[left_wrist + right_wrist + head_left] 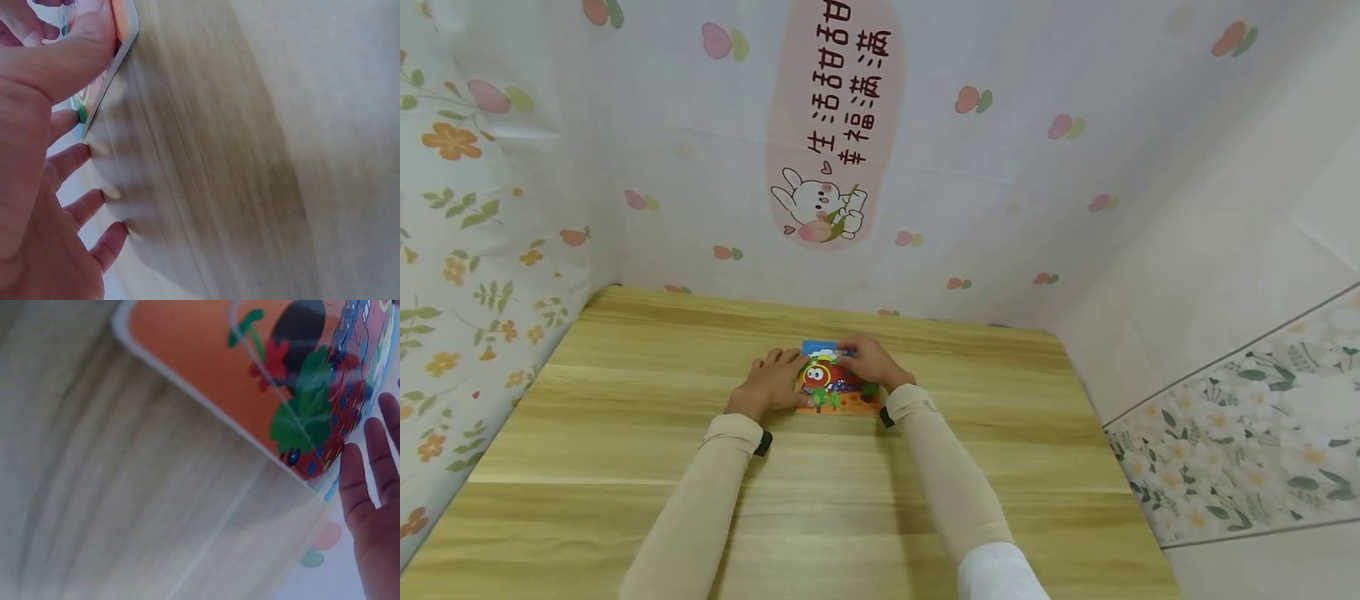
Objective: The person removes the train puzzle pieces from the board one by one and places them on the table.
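A small, colourful jigsaw puzzle [835, 404] lies on the table, showing a big-eyed red cartoon figure, trees and orange ground. Along its left edge sits my left hand [770, 385], thumb on the lower left corner. The other left fingers [75, 159] spread beside the board, their tips at the tabletop. Over the upper right part, my right hand [871, 363] pinches what looks like a small blue-grey puzzle piece [847, 353] between thumb and forefinger. In the right wrist view, the remaining right fingers [356, 481] extend past the board's edge; the pinch is out of frame there.
The wood-grain table [625, 467] reaches back to a wall cloth [1000, 192] printed with fruit and a rabbit. A flowered cloth [467, 292] hangs on the left. Pale panels with a floral band [1247, 425] stand along the right side.
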{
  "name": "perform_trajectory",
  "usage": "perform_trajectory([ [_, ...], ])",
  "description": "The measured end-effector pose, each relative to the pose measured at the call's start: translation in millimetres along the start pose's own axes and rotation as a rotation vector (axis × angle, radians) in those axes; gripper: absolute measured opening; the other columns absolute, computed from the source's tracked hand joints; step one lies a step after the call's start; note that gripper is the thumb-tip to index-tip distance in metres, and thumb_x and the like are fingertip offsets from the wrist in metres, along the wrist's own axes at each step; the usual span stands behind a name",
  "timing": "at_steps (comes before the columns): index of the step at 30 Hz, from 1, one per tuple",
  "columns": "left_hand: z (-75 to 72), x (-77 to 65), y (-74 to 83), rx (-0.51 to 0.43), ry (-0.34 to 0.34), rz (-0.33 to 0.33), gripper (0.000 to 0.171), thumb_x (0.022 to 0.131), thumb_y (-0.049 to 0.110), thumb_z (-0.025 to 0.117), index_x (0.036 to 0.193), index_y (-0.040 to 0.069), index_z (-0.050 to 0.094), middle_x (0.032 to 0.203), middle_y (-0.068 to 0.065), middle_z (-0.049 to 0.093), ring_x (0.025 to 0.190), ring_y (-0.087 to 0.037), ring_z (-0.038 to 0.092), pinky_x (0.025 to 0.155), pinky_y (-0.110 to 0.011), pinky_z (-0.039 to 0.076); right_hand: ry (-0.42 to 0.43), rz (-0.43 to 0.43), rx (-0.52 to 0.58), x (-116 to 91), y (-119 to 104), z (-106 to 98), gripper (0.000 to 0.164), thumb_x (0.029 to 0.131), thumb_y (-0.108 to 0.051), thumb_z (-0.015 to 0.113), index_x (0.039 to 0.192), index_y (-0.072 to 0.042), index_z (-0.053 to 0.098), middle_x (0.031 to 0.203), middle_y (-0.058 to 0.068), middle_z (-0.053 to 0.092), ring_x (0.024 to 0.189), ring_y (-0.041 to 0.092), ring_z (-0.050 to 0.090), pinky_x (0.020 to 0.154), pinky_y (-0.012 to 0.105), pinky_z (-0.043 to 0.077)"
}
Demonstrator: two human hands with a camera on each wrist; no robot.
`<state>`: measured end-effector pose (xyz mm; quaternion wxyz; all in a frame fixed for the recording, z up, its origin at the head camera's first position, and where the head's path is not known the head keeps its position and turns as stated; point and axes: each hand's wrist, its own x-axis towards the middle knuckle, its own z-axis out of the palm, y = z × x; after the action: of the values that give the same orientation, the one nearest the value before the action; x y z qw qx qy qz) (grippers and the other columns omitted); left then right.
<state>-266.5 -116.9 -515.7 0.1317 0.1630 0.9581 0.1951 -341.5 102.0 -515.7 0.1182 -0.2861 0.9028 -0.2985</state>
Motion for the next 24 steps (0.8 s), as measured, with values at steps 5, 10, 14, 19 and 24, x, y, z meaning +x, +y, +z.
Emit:
perform_trajectory([
  [5,-0.5,2.5,3.9,0.007,-0.005,-0.011,0.089,0.089,0.046,0.071,0.156,0.006,0.028,0.161,-0.018,0.025,0.147,-0.044,0.02,0.112,-0.064,0.024,0.003,0.027,-0.061,3.7,-3.3,-0.1,0.032,0.1,-0.016,0.053,0.125,-0.003,0.068,0.127,0.014,0.066,0.118,0.028,0.061,0.099,0.041,0.05],
  [10,-6.2,7.0,8.0,-0.006,-0.007,-0.04,0.093,0.088,0.043,0.074,0.157,0.005,0.025,0.162,-0.017,0.023,0.147,-0.043,0.018,0.115,-0.064,0.02,0.027,0.058,-0.102,14.9,-8.9,1.9,0.029,0.097,-0.011,0.055,0.121,-0.002,0.07,0.124,0.015,0.067,0.114,0.03,0.061,0.1,0.044,0.049],
  [14,-9.9,7.6,10.2,0.008,-0.036,-0.084,0.097,0.086,0.042,0.076,0.157,0.004,0.024,0.162,-0.017,0.022,0.147,-0.043,0.018,0.115,-0.063,0.021,0.005,0.089,-0.093,22.0,-12.2,6.1,0.028,0.097,-0.011,0.056,0.12,-0.002,0.069,0.123,0.015,0.067,0.108,0.028,0.064,0.096,0.042,0.051],
  [19,-9.1,8.4,12.1,0.015,-0.049,-0.097,0.096,0.085,0.041,0.077,0.157,0.004,0.025,0.161,-0.017,0.023,0.146,-0.044,0.019,0.114,-0.064,0.023,-0.026,0.157,-0.093,25.9,-13.2,9.4,0.027,0.099,-0.015,0.055,0.12,-0.005,0.068,0.122,0.013,0.067,0.102,0.025,0.064,0.091,0.039,0.053],
  [24,-6.2,10.7,12.6,0.016,-0.047,-0.106,0.096,0.085,0.04,0.078,0.157,0.005,0.026,0.161,-0.017,0.024,0.146,-0.044,0.02,0.114,-0.064,0.022,-0.022,0.207,-0.087,27.9,-13.6,10.7,0.025,0.098,-0.017,0.056,0.118,-0.006,0.067,0.119,0.014,0.067,0.103,0.027,0.064,0.089,0.041,0.053],
])
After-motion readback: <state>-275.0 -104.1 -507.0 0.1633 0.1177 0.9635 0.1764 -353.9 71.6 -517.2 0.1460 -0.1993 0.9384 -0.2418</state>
